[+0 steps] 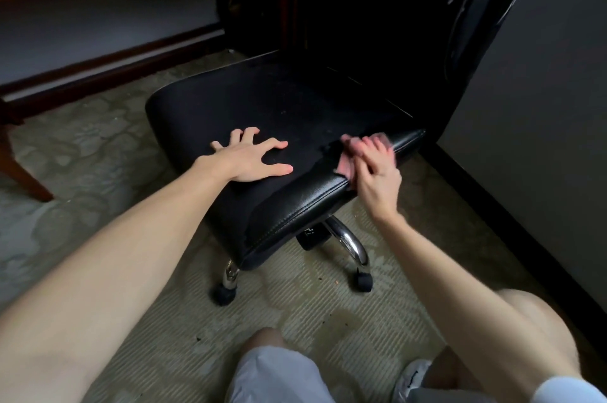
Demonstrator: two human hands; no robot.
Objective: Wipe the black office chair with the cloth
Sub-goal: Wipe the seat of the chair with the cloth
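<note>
Right grip (pixel 377 179) is curled round the pink cloth (pixel 343 167) and rubs it on the near right corner of the black office chair (pixel 279 100) seat. It looks blurry. Left grip (pixel 256 156) lies flat on the seat with its fingers spread wide, holding nothing. I think the wiping is about midway. Little pale specks show farther back on the seat, so that part seems not clean yet. The tall chair back (pixel 476 8) and shiny legs (pixel 348 238) look left to do.
</note>
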